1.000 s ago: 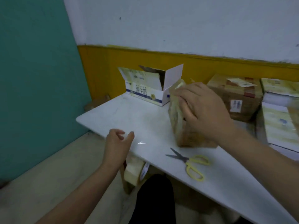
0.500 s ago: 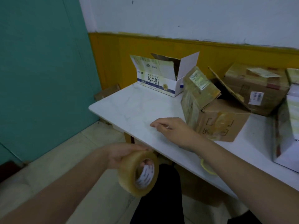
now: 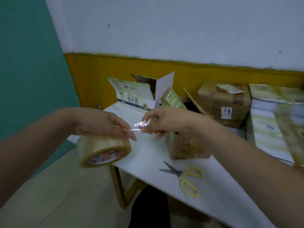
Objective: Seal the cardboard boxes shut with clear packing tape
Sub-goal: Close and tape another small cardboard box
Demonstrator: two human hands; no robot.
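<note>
Head view: the left hand [image 3: 100, 124] is held over the near left corner of the white table [image 3: 148, 155], its grip closed on a wide roll of clear packing tape [image 3: 103, 149]. The fingers lie across the top of the roll, and fingertips show through the cardboard core from underneath. The roll is tilted, its open core facing down and toward the camera.

The right hand [image 3: 162, 121] is just beside the left, its thumb and forefinger pinched together on the loose end of the clear tape [image 3: 140, 125], which glints as a short crumpled strip running back to the roll. The other fingers are curled below.

Behind the right hand a small brown cardboard box [image 3: 185, 142] stands on the table with its top flaps up, one covered in yellowish labels. Near the front edge of the table a pair of scissors with yellow handles [image 3: 184, 176] lies flat, blades open and pointing left.

At the back left corner of the table stands a white and blue printed carton [image 3: 136, 97], its flaps raised. To the right, against the yellow strip of the wall, sits a brown cardboard box bearing a white barcode label [image 3: 225, 104]. At the far right, stacked white and pale yellow cartons [image 3: 269, 129] are blurred.
</note>
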